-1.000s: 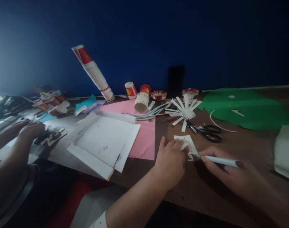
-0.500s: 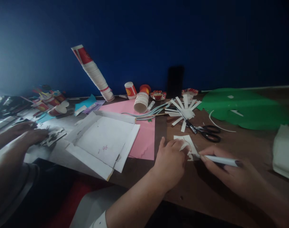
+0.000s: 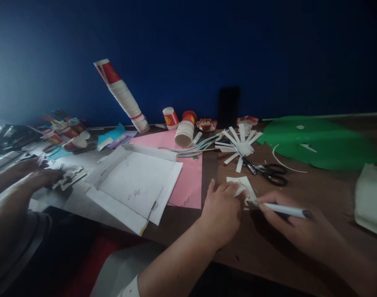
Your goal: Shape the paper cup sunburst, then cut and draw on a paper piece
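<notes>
A small white piece of paper (image 3: 251, 188) with curved cut edges lies on the brown table. My left hand (image 3: 222, 206) rests on its lower left part, fingertips bent and holding it down; the thumb sticks out to the side. To the right, my right hand (image 3: 287, 216) pinches a slim craft knife (image 3: 284, 209) with a white handle and dark end. Its grey, blade-like tip meets the paper near my left fingertips. Just beyond the paper are black-handled scissors (image 3: 273, 174), a dark pen (image 3: 249, 166) and a white paper shape with radiating strips (image 3: 244, 147).
A shallow white box (image 3: 131, 181) lies left on pink paper (image 3: 187, 185). Behind are a leaning stack of paper cups (image 3: 125, 99), more cups (image 3: 184, 134) and bluish cords (image 3: 197, 147). Green sheet (image 3: 318, 142) lies right. At far left, another person's hands (image 3: 41, 177) handle white scraps.
My right hand has moved slightly left, bringing the craft knife's tip further over the paper. My left hand stays put. The other person's hands shift a little.
</notes>
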`<state>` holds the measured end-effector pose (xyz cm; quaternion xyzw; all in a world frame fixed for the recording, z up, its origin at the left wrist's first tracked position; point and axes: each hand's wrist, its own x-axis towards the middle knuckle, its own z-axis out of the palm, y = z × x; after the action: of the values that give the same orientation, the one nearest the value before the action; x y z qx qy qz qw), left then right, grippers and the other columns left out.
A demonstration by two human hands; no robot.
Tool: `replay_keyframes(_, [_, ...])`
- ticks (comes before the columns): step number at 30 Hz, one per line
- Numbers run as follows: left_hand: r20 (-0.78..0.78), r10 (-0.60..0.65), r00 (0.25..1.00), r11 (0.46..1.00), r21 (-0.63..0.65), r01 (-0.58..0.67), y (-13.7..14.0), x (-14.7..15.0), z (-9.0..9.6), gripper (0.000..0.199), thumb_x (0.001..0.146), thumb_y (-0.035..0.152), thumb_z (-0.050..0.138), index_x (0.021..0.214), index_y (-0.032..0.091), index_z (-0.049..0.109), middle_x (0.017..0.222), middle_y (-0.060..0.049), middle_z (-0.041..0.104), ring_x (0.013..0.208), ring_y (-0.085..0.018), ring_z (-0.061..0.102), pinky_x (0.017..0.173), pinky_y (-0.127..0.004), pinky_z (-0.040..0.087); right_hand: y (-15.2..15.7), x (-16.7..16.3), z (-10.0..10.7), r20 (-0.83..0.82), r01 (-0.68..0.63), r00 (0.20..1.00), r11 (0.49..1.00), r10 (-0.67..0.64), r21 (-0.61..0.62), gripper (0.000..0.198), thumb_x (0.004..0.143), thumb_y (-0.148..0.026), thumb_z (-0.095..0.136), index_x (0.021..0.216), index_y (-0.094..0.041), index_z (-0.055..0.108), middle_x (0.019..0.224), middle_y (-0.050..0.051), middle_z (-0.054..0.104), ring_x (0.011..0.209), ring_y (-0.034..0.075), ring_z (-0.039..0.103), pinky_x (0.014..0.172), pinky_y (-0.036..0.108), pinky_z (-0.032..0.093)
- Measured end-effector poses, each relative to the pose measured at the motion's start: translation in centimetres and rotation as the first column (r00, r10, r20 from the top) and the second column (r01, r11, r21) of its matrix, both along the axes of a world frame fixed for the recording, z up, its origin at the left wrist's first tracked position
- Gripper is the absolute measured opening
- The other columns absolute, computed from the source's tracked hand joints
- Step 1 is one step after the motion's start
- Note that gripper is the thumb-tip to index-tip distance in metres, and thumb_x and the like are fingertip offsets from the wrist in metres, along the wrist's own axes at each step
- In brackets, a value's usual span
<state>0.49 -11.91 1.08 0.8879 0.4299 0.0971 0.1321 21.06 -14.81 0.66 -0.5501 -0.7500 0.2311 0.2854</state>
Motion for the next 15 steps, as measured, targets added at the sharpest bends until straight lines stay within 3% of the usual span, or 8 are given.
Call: replay_keyframes(15, [-0.009,-0.001,1.000,1.000,0.008,0.001,0.04,0.03,-0.05,0.036,0.105,0.024,0.042,0.135,0.022,0.063,0.147,-0.007,0.060,0.139,-0.027,0.050,0.122,-0.064,0.031,0.27,0.49,-0.59,-0.004,-0.040,0.999,0.999,0.040,-0.028,0.032,0.100,-0.049,0.047,0.092,-0.029,0.070,0.081,-0.001,0.076,0.070,0.018,0.069,0.063,0.026,0.050])
